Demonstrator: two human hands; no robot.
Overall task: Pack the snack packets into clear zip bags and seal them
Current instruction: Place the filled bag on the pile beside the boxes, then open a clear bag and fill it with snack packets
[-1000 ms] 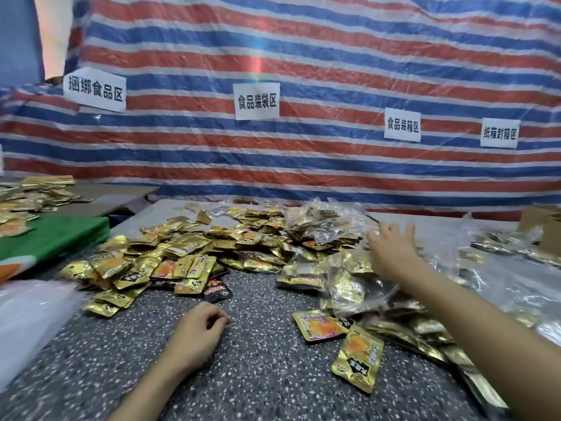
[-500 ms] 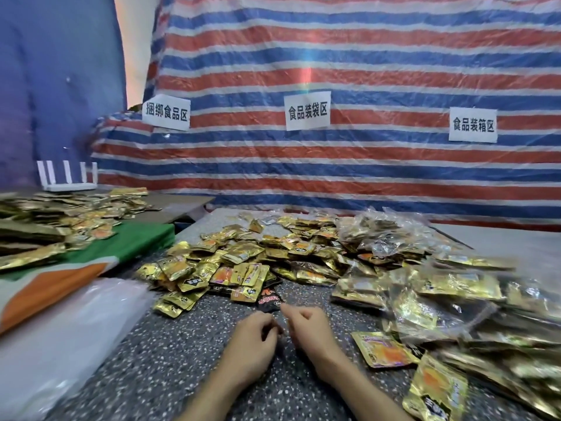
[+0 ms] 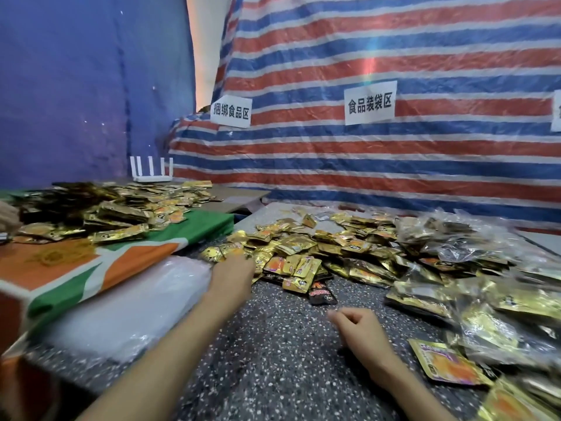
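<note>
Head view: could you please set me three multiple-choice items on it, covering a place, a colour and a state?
1. Where is the left hand? A on the white rack; B at the packet pile; C on a wall sign.
2. The lone packet at the pile's front edge is: A green; B white; C black.
3. The right hand is: A loosely curled, empty; B gripping a packet; C flat on a bag.
Answers: 1 B, it reaches the pile's left edge; 2 C, it is black; 3 A, nothing shows in it.
</note>
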